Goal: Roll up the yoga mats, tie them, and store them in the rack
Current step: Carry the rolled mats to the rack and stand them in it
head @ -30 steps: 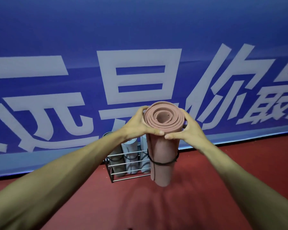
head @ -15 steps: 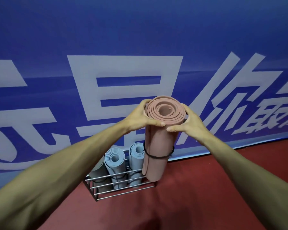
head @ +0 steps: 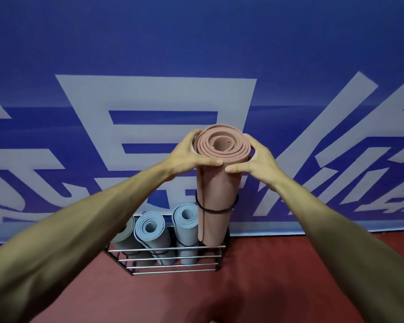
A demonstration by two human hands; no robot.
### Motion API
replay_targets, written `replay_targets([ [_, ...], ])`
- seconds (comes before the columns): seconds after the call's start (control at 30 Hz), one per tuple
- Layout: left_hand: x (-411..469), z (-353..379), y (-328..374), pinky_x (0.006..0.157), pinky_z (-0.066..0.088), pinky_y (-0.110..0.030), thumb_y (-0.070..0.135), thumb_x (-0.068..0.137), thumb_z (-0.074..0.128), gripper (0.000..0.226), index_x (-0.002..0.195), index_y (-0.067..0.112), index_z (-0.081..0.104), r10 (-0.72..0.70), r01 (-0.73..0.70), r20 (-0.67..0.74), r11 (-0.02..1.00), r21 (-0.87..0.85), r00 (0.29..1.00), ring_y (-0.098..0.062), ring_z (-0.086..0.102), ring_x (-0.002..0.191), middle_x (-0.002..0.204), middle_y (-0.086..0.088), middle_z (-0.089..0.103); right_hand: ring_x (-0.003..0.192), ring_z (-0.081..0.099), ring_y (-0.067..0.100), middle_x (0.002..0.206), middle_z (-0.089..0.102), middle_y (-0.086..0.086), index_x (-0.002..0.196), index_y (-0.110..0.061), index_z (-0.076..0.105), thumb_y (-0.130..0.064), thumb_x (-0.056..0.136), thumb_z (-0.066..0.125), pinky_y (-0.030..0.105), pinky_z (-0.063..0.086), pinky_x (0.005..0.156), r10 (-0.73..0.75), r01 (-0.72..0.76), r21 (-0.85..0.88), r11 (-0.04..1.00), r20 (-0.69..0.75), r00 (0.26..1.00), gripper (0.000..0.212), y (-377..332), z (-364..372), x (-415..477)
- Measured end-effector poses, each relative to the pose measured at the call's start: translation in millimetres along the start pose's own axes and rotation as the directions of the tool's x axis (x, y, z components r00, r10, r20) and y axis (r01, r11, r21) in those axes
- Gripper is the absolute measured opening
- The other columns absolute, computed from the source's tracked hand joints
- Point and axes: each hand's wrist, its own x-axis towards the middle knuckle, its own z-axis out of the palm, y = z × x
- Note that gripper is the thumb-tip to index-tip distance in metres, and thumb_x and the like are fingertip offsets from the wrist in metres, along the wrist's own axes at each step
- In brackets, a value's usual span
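A rolled pink yoga mat [head: 216, 190] stands upright in the air, tied round its middle with a black cord [head: 216, 209]. My left hand [head: 189, 152] grips its top end from the left and my right hand [head: 257, 159] grips it from the right. The mat's lower end hangs just above the right end of a wire rack [head: 168, 259] on the floor. In the rack stand three rolled mats: a grey-green one [head: 124, 234] at the left and two light blue ones [head: 151, 231] [head: 186, 224].
A blue banner wall [head: 196, 43] with large white characters rises right behind the rack. Red floor [head: 266, 276] stretches in front of and to both sides of the rack.
The view has closed in on the rack, which now sits directly under the pink mat. Both hands keep the same grip on the mat's top.
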Motion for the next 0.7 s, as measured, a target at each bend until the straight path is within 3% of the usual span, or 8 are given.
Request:
replay_targets([
  [0.2,17,10,-8,0.078,0.044,-0.005,0.024,0.058,0.091,0.087,0.131,0.021,0.044,-0.013,0.011,-0.104,1.0,-0.012,0.994,0.016,0.056,0.097,0.112,0.018,0.058,0.126,0.047,0.008,0.134,0.055,-0.014,0.139,-0.033,0.045,-0.044,0.045,0.094,0.03,0.041,0.102,0.006,-0.005,-0.007,1.0,0.098,0.995,0.107,18,-12,34],
  [0.27,17,12,-16,0.082,0.046,-0.008,0.026,0.055,0.093,0.091,0.129,0.02,0.04,-0.014,0.013,-0.146,1.0,-0.011,0.989,0.008,0.058,0.102,0.114,0.014,0.056,0.122,0.048,0.003,0.13,0.056,-0.017,0.138,-0.031,0.046,-0.031,0.053,0.093,0.022,0.041,0.097,-0.009,0.008,0.005,1.0,0.149,0.989,0.098,19,-13,39],
  [0.4,15,11,-34,0.094,0.049,-0.029,0.038,0.05,0.094,0.103,0.129,0.018,0.031,-0.023,0.024,-0.176,1.0,0.004,0.984,-0.005,0.055,0.112,0.117,0.011,0.049,0.11,0.054,-0.009,0.113,0.063,-0.028,0.125,-0.044,0.051,-0.015,0.059,0.091,0.014,0.042,0.089,-0.005,-0.003,0.032,0.999,0.255,0.967,0.083,17,-7,48],
  [0.57,12,5,-65,0.099,0.048,-0.039,0.063,0.034,0.09,0.112,0.121,0.03,0.028,-0.094,0.102,-0.19,0.994,0.031,0.977,-0.009,0.056,0.115,0.125,0.002,0.051,0.117,0.055,0.003,0.121,0.064,-0.016,0.134,-0.034,0.05,-0.003,0.057,0.09,0.03,0.046,0.101,0.011,-0.047,0.094,0.995,0.346,0.938,0.093,29,18,52],
  [0.7,11,12,-89,0.099,0.047,-0.04,0.058,0.034,0.09,0.114,0.122,0.027,0.025,-0.137,0.146,-0.131,0.987,0.062,0.982,-0.011,0.054,0.114,0.122,0.003,0.049,0.119,0.056,0.006,0.119,0.065,-0.013,0.132,-0.038,0.049,-0.002,0.053,0.091,0.035,0.047,0.102,0.053,-0.094,0.094,0.991,0.367,0.929,0.097,55,33,47],
])
